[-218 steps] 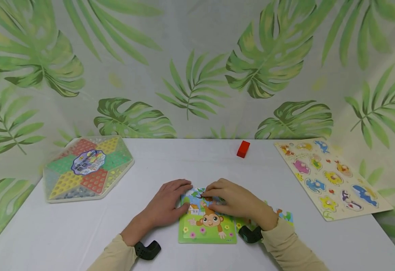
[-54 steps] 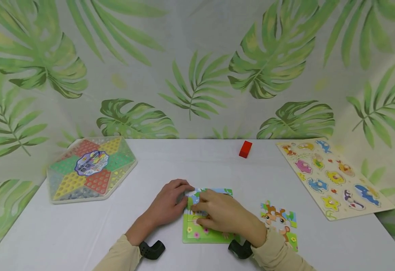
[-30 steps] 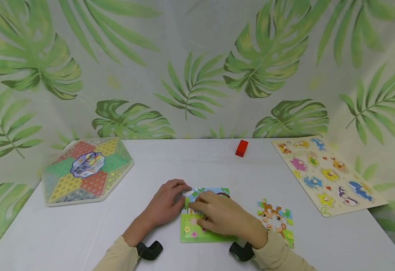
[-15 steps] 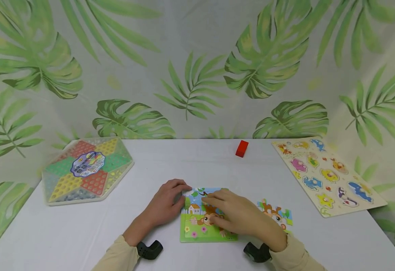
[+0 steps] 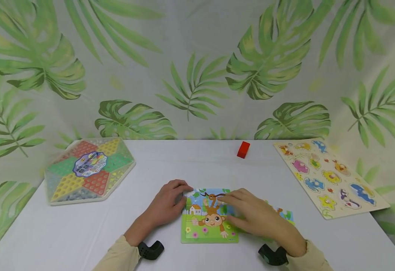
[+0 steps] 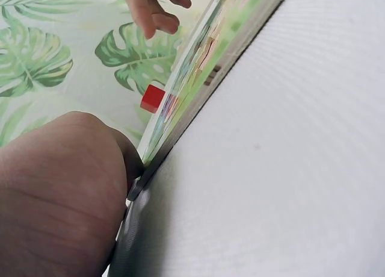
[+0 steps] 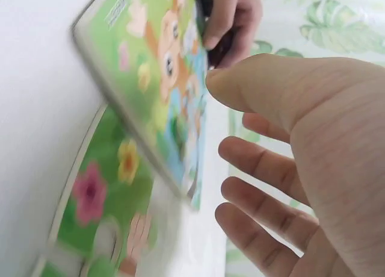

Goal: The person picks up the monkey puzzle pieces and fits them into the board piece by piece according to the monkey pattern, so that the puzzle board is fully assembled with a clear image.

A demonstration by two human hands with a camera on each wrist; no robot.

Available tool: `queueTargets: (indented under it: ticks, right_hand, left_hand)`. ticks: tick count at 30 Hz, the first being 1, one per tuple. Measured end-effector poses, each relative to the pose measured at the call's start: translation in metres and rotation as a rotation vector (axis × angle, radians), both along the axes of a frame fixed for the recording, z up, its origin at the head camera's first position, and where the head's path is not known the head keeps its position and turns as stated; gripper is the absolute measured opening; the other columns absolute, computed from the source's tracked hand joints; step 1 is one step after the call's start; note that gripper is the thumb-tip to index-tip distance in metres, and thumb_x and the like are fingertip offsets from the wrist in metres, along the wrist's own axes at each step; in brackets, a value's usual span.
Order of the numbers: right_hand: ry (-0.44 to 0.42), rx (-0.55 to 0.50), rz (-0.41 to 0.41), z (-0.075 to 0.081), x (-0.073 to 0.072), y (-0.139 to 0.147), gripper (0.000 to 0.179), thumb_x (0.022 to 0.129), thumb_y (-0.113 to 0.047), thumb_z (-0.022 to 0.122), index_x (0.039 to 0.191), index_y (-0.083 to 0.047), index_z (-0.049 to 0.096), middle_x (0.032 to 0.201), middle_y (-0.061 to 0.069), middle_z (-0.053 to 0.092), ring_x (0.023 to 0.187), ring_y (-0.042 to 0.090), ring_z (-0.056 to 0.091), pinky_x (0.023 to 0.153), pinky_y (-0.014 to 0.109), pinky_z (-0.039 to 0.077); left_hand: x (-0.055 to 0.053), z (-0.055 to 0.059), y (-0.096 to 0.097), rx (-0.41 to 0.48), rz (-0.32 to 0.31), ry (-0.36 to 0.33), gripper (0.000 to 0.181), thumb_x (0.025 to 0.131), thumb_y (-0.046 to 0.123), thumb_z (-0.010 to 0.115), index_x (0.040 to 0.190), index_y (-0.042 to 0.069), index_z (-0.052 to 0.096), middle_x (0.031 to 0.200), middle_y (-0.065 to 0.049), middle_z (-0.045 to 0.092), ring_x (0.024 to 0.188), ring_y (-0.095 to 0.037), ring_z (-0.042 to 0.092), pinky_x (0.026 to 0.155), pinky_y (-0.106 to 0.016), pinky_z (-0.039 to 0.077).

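A square monkey jigsaw puzzle [image 5: 212, 222] lies flat on the white table, its picture showing a monkey, a house and flowers. My left hand [image 5: 166, 203] holds it at the upper left corner, thumb along the left edge and fingers curled at the corner. My right hand [image 5: 256, 212] hovers around the puzzle's right edge with nothing in it; in the right wrist view its fingers [image 7: 255, 162] are spread and relaxed. Beneath the right hand and forearm, mostly hidden, lies a second jigsaw puzzle [image 5: 288, 215] with an animal picture; its flower corner [image 7: 90, 196] shows in the right wrist view.
At the left stands a hexagonal board game box [image 5: 90, 169] with coloured triangles. A red block [image 5: 243, 149] lies near the back edge. To the right is a cream wooden animal peg board [image 5: 331, 178]. Leaf-printed cloth hangs behind the table.
My right hand has lifted off the monkey puzzle and shifted right, uncovering the whole picture and covering more of the second puzzle. The left hand keeps its place at the corner.
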State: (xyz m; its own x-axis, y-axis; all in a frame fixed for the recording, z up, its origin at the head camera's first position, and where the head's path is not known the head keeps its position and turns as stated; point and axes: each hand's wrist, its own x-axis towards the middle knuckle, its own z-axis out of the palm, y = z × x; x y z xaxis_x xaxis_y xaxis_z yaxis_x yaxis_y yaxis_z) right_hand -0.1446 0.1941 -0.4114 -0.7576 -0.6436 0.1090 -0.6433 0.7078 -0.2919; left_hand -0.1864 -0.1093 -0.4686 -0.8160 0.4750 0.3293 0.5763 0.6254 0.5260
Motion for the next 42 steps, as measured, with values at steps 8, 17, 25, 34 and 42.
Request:
queueTargets:
  ticks: [8, 17, 25, 34, 42]
  right_hand:
    - [-0.115, 0.012, -0.08, 0.004, -0.006, 0.023, 0.052, 0.093, -0.035, 0.077, 0.141, -0.019, 0.063, 0.136, -0.003, 0.062, 0.128, 0.021, 0.055, 0.104, 0.047, 0.052]
    - [-0.173, -0.038, -0.133, 0.016, -0.017, 0.059, 0.058, 0.088, -0.035, 0.083, 0.139, -0.016, 0.061, 0.128, -0.002, 0.066, 0.116, 0.022, 0.06, 0.096, 0.045, 0.054]
    - [-0.25, -0.102, -0.119, 0.017, -0.024, 0.088, 0.06, 0.088, -0.035, 0.083, 0.138, -0.013, 0.058, 0.13, 0.003, 0.064, 0.108, 0.022, 0.062, 0.09, 0.038, 0.056]
    - [-0.367, -0.102, -0.107, 0.007, -0.031, 0.105, 0.061, 0.086, -0.042, 0.083, 0.133, -0.012, 0.06, 0.12, 0.0, 0.06, 0.101, 0.015, 0.057, 0.082, 0.03, 0.053]
    - [-0.395, -0.068, -0.129, 0.001, -0.031, 0.109, 0.049, 0.086, -0.042, 0.082, 0.123, -0.015, 0.064, 0.109, -0.003, 0.059, 0.093, 0.01, 0.052, 0.078, 0.028, 0.05]
  left_hand:
    - [-0.001, -0.003, 0.003, -0.001, -0.003, 0.003, 0.029, 0.098, 0.01, 0.061, 0.125, 0.012, 0.071, 0.131, -0.006, 0.063, 0.128, -0.027, 0.056, 0.11, -0.05, 0.045]
    - [-0.002, -0.001, 0.005, -0.005, 0.002, -0.016, 0.029, 0.098, 0.01, 0.06, 0.125, 0.012, 0.071, 0.131, -0.006, 0.062, 0.129, -0.026, 0.056, 0.111, -0.049, 0.044]
    - [-0.001, -0.002, 0.005, 0.001, -0.001, 0.011, 0.029, 0.097, 0.008, 0.062, 0.124, 0.01, 0.071, 0.129, -0.007, 0.063, 0.127, -0.027, 0.057, 0.108, -0.05, 0.046]
    - [0.001, -0.001, 0.003, 0.001, 0.006, -0.002, 0.029, 0.097, 0.01, 0.061, 0.124, 0.011, 0.071, 0.13, -0.006, 0.063, 0.127, -0.027, 0.057, 0.109, -0.05, 0.046]
    - [0.002, 0.0, 0.0, -0.007, 0.013, -0.014, 0.029, 0.098, 0.011, 0.061, 0.125, 0.012, 0.071, 0.131, -0.005, 0.062, 0.129, -0.025, 0.056, 0.11, -0.049, 0.045]
